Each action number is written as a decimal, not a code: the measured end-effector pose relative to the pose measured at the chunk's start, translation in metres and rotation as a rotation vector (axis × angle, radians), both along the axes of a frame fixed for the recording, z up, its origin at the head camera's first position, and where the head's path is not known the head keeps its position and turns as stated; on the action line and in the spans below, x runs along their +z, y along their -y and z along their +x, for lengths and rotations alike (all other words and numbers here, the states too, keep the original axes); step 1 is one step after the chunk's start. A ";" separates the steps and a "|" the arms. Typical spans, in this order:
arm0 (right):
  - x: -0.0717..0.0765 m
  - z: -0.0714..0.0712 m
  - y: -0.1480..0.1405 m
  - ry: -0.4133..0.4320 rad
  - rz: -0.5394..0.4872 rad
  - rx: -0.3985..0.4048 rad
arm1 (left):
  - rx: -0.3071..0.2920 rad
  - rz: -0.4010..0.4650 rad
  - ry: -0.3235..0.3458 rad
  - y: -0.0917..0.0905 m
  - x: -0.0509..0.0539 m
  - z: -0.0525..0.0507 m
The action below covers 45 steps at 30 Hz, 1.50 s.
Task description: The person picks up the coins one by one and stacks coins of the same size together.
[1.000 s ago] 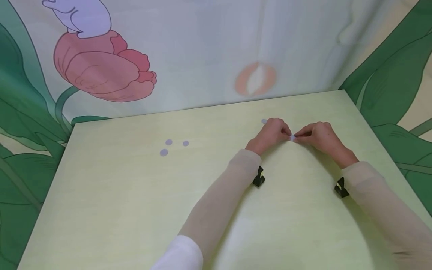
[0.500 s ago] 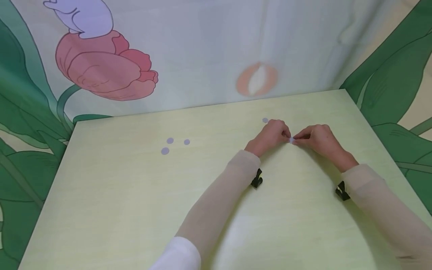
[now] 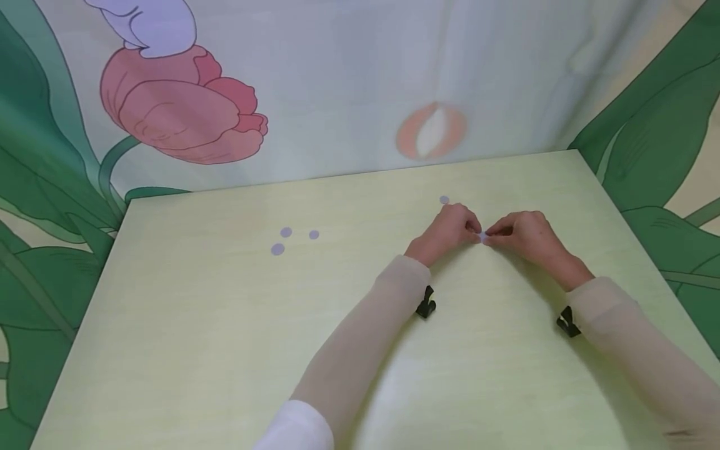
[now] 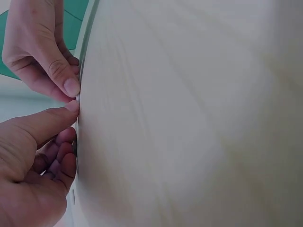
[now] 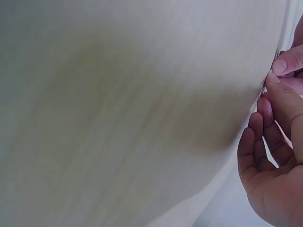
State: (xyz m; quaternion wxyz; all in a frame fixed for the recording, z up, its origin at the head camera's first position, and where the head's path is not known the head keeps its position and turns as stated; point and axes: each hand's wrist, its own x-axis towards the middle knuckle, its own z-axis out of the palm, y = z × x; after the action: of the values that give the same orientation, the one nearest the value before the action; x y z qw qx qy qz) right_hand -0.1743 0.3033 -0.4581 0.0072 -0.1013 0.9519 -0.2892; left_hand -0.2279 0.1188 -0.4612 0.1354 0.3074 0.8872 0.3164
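Moved slightly toward the person over the last second: both hands, with the small pale purple disc (image 3: 482, 237) between them; the other discs keep their places on the table.

Item, left hand (image 3: 445, 234): thumb and finger grasping the near-left edge of the disc; in the left wrist view the other fingers are curled beneath the thumb.

Item, right hand (image 3: 531, 235): thumb and forefinger pinching the opposite edge, the two sets of fingertips almost meeting.

Item, pale purple disc: above the right half of the table (image 3: 197, 350), mostly covered by fingertips. Whether it touches the tabletop cannot be told for certain, as the wrist views show it only as a sliver.

Item, far disc (image 3: 444, 199): flat, just beyond the knuckles of the left hand.

Item, group of three like discs, left half, near one another yet apart: upper disc (image 3: 286, 232), lower disc (image 3: 277, 249), right-hand disc (image 3: 314, 235).

Item, two beige sleeves (image 3: 365, 331), a black fitting (image 3: 426, 304) under each wrist; white fabric (image 3: 298, 426) at the left elbow.

Item, pale backdrop (image 3: 337, 106) behind the table: printed pink flower (image 3: 180, 109), coral-and-white motif (image 3: 432, 131), green leaves (image 3: 658, 119) at the sides.
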 end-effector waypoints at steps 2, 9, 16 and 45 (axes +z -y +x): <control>-0.001 0.000 0.005 0.007 0.000 -0.001 | 0.012 -0.002 -0.003 0.003 -0.002 0.000; -0.006 -0.002 0.024 0.004 0.008 0.000 | 0.059 -0.020 -0.005 0.017 -0.003 0.003; -0.009 -0.003 0.035 -0.026 -0.009 0.057 | 0.060 -0.046 -0.056 0.032 -0.005 0.004; -0.006 -0.009 0.078 -0.050 -0.023 0.256 | 0.071 -0.126 0.014 0.089 0.008 0.017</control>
State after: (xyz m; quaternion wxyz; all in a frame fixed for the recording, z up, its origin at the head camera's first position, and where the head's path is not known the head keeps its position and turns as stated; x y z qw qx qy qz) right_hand -0.1828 0.2256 -0.4644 0.0191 -0.2292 0.9276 -0.2944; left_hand -0.2111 0.0295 -0.4536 0.1493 0.2642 0.9148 0.2666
